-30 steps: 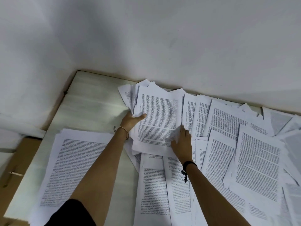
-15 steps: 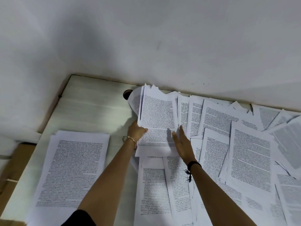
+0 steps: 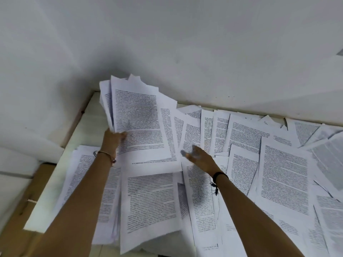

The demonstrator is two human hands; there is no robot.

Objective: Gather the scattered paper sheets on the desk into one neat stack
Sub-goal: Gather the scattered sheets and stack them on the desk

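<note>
My left hand (image 3: 112, 138) grips the left edge of a bundle of printed sheets (image 3: 137, 117) and holds it tilted up off the desk, its top fanned against the wall. My right hand (image 3: 199, 159) hovers blurred just right of the bundle, fingers spread and holding nothing, over flat sheets. A stack of printed pages (image 3: 87, 175) lies at the near left, partly under my left forearm. Several loose sheets (image 3: 284, 182) overlap across the middle and right of the pale desk (image 3: 81, 130).
White walls meet in a corner right behind the desk. The desk's left edge has a wooden strip (image 3: 74, 127). A brown cardboard piece (image 3: 16, 210) lies lower, left of the desk. Sheets run off the right and near edges of view.
My left hand has lifted the bundle up from the desk and tilted it toward the wall. My right hand let go of its right edge and drew away to the right.
</note>
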